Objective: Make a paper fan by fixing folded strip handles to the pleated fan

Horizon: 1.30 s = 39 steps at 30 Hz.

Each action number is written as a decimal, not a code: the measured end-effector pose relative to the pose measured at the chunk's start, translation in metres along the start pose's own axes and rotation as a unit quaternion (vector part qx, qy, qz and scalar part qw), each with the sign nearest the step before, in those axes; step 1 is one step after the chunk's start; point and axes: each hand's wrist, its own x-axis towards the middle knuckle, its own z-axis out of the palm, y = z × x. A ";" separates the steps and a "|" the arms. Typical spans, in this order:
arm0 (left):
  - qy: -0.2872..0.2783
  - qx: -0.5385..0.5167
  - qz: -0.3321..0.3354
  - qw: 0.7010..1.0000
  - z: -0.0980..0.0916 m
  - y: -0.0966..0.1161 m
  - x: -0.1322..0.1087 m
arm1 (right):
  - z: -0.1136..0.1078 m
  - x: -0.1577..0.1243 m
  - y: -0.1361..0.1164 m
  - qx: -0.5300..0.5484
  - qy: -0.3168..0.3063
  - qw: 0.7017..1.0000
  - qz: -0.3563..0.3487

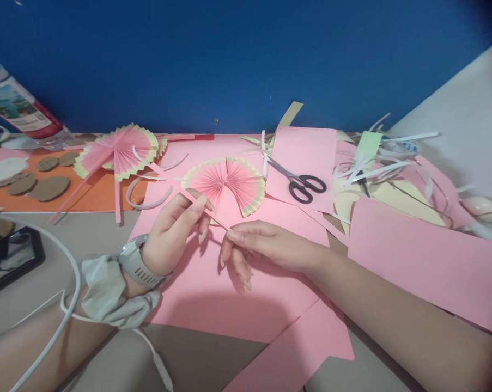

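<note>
A narrow pink paper strip (170, 179) slants down to the right between my hands. My left hand (180, 226) pinches it along its length, thumb on top. At the strip's lower right end, my right hand (257, 245) holds it between thumb and index finger, the other fingers hanging loosely. Just behind my hands, a pleated pink paper fan (225, 182) with a pale green and yellow rim lies on large pink sheets (229, 305). Black-handled scissors (303, 185) rest on a smaller pink sheet (311, 147) to the right.
Finished pleated fans (121, 149) with pink strips and brown discs (49, 188) lie on an orange sheet (98, 206) at left. A bottle (25, 109) leans behind them. A phone (12, 256) and white cable (72, 272) are near my left arm. Paper scraps (393, 169) pile up at right.
</note>
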 end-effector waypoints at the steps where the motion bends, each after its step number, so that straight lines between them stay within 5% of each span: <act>1: 0.009 -0.004 0.010 1.000 -0.001 -0.001 0.000 | 0.000 0.000 0.000 -0.004 -0.002 1.000 0.003; 10: 0.040 -0.001 0.028 0.999 -0.003 -0.001 0.002 | 0.002 0.002 0.002 0.040 0.021 0.999 -0.011; 20: 0.148 0.007 0.021 0.989 -0.001 0.005 0.008 | 0.003 0.001 -0.001 0.012 0.021 1.000 0.014; 28: 0.037 0.046 -0.041 0.997 0.003 0.003 0.000 | 0.009 0.002 -0.002 -0.028 0.044 0.999 0.013; 36: 0.120 0.014 -0.008 0.993 -0.002 0.002 0.005 | 0.013 0.000 -0.004 -0.041 0.045 0.997 0.053; 39: 0.107 0.016 -0.020 0.994 -0.003 0.001 0.005 | 0.020 0.000 -0.003 -0.069 0.068 0.994 0.040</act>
